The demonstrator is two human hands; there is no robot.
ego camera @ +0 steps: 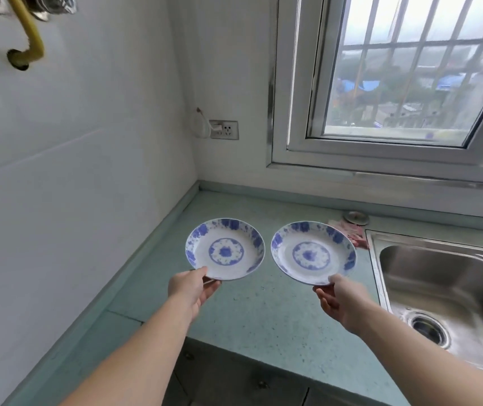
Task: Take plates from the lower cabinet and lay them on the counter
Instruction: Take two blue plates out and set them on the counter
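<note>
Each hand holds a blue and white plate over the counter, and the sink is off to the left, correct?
No, the sink is off to the right, as the head view shows. The left hand holds one blue and white plate, the right hand the other plate, both over the counter.

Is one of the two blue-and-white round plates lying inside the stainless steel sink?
No, the left hand holds one blue-and-white plate and the right hand the other plate, both over the green counter.

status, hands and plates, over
Left hand pinching left plate at near rim, right hand same on right plate. Both plates over counter, not yet released. Nothing under plates, sink off right.
</note>
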